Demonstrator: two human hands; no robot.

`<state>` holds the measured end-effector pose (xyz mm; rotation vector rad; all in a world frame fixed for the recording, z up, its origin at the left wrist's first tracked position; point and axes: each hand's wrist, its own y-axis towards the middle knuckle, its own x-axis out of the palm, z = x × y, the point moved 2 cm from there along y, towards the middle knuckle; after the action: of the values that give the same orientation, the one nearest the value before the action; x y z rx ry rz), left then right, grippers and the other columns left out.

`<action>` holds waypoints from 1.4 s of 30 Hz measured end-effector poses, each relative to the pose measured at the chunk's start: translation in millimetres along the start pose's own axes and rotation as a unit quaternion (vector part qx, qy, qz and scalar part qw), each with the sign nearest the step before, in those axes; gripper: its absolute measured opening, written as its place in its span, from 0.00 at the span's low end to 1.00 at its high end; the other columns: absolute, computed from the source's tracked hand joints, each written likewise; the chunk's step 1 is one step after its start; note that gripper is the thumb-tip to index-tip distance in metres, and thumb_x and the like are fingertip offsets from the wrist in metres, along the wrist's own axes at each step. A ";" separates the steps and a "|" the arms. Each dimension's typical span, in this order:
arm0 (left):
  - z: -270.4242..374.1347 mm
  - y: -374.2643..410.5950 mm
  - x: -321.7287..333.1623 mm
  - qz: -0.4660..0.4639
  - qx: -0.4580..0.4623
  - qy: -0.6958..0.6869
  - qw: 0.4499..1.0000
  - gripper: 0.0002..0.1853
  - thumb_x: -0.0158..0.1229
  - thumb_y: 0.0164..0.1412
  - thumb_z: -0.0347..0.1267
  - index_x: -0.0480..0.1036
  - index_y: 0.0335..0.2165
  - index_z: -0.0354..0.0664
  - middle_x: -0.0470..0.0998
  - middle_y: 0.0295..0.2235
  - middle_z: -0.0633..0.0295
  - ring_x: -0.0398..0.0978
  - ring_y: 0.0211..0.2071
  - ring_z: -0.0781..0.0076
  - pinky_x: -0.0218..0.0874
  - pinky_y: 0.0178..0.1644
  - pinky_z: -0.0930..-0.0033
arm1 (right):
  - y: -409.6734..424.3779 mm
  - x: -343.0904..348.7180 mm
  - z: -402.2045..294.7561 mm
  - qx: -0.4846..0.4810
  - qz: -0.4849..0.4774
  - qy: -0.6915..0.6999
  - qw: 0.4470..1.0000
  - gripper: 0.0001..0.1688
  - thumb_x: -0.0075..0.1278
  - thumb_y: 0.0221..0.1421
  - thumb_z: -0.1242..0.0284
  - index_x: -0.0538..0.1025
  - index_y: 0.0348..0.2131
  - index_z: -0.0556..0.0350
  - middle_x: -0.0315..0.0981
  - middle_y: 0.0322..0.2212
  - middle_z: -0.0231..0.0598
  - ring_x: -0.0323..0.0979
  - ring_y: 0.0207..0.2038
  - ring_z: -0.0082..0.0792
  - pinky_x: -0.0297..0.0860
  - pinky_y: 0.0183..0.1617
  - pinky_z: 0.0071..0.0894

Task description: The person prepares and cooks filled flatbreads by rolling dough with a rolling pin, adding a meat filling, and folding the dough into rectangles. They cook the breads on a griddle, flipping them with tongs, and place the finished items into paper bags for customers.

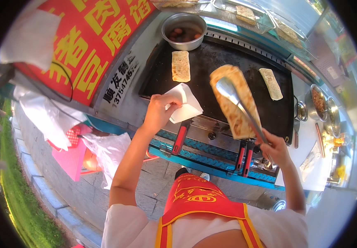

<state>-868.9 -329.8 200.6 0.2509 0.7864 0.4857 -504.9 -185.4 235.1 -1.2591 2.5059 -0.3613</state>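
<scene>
My left hand point(161, 111) pinches a white paper sleeve point(186, 104) by its left side, above the front edge of the black griddle point(203, 83). In my right hand point(274, 148) are metal tongs point(243, 108), closed around a long browned flatbread point(232, 93). That bread is lifted and tilted over the griddle's front right part. Another flatbread point(181, 66) lies on the griddle at the left. A paler, narrower one point(271, 84) rests near the right edge.
A metal pot point(184, 32) with eggs in dark liquid stands at the back left. Wire baskets point(243, 17) with flatbreads hang behind. Bowls of filling point(317, 100) stand at right. Red-and-black handles point(181, 138) jut out in front. A red sign point(82, 46) bears writing.
</scene>
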 end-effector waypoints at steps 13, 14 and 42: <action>125.3 -68.0 49.4 0.014 0.161 -0.060 0.985 0.10 0.57 0.50 0.20 0.68 0.32 0.43 0.65 0.53 0.50 0.61 0.55 0.46 0.49 0.59 0.50 | -127.6 -30.9 -15.0 -0.018 -0.147 -0.242 0.959 0.32 0.53 0.50 0.76 0.64 0.55 0.63 0.71 0.19 0.37 0.66 0.18 0.21 0.62 0.25 0.18; 131.8 -81.1 55.8 0.015 0.154 -0.029 0.988 0.11 0.57 0.49 0.20 0.67 0.32 0.44 0.63 0.55 0.50 0.57 0.58 0.46 0.43 0.61 0.47 | -129.0 -28.5 -9.8 -0.039 -0.153 -0.252 0.955 0.32 0.53 0.50 0.75 0.64 0.55 0.62 0.70 0.19 0.36 0.65 0.18 0.20 0.62 0.24 0.18; -203.5 -233.0 -231.5 0.052 -0.078 0.367 0.926 0.07 0.52 0.49 0.26 0.76 0.29 0.42 0.71 0.49 0.59 0.65 0.52 0.60 0.58 0.55 0.62 | -171.5 235.4 42.9 0.073 -0.032 0.054 0.995 0.32 0.47 0.51 0.81 0.61 0.57 0.63 0.72 0.33 0.38 0.64 0.17 0.15 0.61 0.19 0.13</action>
<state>-1081.6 -640.1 112.5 -0.0524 1.4622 0.7535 -495.9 -479.2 218.9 -1.2961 2.4787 -0.6333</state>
